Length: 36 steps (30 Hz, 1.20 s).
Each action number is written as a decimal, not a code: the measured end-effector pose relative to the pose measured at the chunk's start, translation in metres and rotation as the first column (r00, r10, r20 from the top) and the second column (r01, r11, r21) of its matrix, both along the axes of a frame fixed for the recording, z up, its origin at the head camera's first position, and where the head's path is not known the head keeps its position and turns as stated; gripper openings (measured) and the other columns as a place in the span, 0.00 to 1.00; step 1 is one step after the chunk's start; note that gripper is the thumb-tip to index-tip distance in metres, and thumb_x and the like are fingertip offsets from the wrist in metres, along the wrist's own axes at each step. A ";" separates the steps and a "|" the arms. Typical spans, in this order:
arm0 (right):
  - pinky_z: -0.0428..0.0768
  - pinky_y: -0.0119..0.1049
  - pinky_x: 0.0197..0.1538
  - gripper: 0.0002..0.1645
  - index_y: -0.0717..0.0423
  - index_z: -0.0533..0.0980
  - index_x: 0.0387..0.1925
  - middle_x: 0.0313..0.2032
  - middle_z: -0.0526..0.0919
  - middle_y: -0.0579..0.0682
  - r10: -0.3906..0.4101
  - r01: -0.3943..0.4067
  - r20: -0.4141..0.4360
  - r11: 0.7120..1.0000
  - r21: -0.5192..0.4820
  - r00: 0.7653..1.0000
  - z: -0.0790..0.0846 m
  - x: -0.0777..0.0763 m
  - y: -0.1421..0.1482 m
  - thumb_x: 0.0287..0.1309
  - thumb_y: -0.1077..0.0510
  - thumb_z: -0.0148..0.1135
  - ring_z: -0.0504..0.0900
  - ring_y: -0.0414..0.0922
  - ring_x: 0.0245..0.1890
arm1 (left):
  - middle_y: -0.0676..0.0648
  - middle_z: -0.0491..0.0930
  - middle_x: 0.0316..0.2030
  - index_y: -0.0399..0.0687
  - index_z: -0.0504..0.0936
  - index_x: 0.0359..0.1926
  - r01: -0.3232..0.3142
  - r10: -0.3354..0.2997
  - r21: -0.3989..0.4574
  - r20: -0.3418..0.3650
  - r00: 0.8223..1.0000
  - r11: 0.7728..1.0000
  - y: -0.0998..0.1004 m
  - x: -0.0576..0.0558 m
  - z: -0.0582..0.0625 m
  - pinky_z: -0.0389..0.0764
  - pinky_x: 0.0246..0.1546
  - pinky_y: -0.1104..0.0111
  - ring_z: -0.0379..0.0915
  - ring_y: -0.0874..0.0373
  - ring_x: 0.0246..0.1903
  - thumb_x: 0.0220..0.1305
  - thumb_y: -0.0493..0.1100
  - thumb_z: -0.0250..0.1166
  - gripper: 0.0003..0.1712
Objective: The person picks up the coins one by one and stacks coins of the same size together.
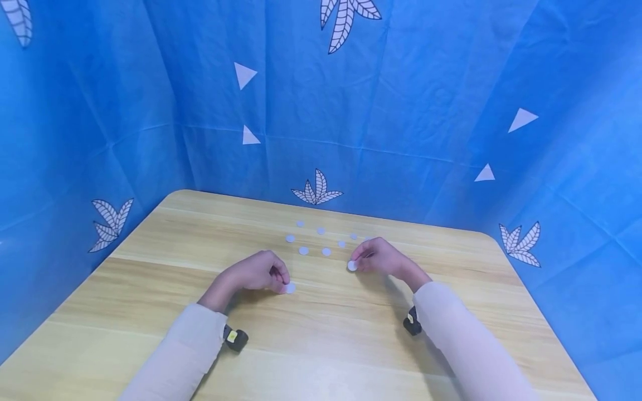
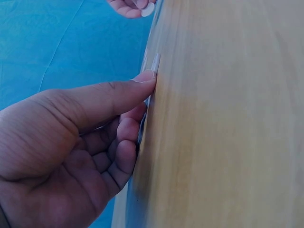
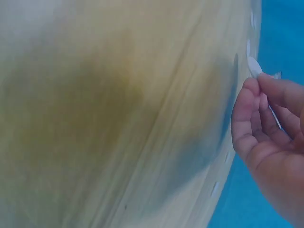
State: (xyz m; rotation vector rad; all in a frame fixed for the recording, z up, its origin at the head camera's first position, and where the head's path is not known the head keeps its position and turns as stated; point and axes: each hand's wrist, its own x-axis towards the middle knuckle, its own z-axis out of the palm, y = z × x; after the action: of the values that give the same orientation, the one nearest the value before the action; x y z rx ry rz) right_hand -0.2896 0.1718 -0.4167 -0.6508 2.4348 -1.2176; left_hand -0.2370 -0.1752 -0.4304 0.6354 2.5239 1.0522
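Note:
My left hand [image 1: 258, 272] is low over the table, holding a small white disc [image 1: 290, 288] between thumb and fingers. In the left wrist view that disc [image 2: 156, 62] appears nearly edge-on beyond the thumb tip, close to the wood; whether it touches the table I cannot tell. Farther right, my right hand [image 1: 379, 257] pinches another white disc [image 1: 353, 265] by its edge. The right wrist view has this disc [image 3: 254, 66] sticking out past the thumb and index fingertips, tilted and apparently off the surface.
Several more white discs lie spread on the wooden table [image 1: 321, 351] beyond the hands, including one disc [image 1: 303, 251] between them and another disc [image 1: 300, 224] farthest back. A blue patterned curtain [image 1: 311, 94] closes in the table's back and sides.

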 end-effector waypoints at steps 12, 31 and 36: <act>0.82 0.39 0.49 0.08 0.63 0.84 0.42 0.39 0.88 0.53 0.119 -0.118 0.026 0.993 -0.029 0.993 0.004 0.028 -0.042 0.60 0.70 0.67 0.84 0.44 0.41 | 0.52 0.82 0.28 0.48 0.87 0.34 -0.011 0.011 -0.004 0.016 1.000 1.000 -0.002 0.000 0.000 0.77 0.34 0.66 0.74 0.57 0.29 0.56 0.35 0.77 0.07; 0.84 0.36 0.46 0.08 0.62 0.84 0.42 0.40 0.88 0.52 0.069 -0.058 0.081 0.990 -0.131 0.994 -0.003 0.061 -0.103 0.60 0.69 0.68 0.84 0.43 0.41 | 0.52 0.82 0.28 0.47 0.87 0.33 0.004 -0.004 0.005 0.021 1.000 1.000 -0.001 -0.003 0.001 0.79 0.36 0.65 0.75 0.58 0.29 0.57 0.34 0.76 0.06; 0.83 0.34 0.41 0.07 0.64 0.84 0.41 0.35 0.88 0.52 0.020 -0.008 0.103 0.993 -0.116 0.994 -0.001 0.064 -0.114 0.61 0.69 0.67 0.83 0.42 0.35 | 0.52 0.82 0.27 0.46 0.87 0.33 0.011 -0.011 0.010 0.019 1.000 1.000 -0.001 -0.003 0.002 0.79 0.35 0.65 0.75 0.58 0.28 0.56 0.33 0.76 0.07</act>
State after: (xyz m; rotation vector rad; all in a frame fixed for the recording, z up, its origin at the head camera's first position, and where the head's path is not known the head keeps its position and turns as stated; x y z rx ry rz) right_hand -0.2261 0.0574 -0.4176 -0.6193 2.2844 -1.3604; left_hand -0.2400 -0.1761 -0.4287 0.6381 2.4979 1.0622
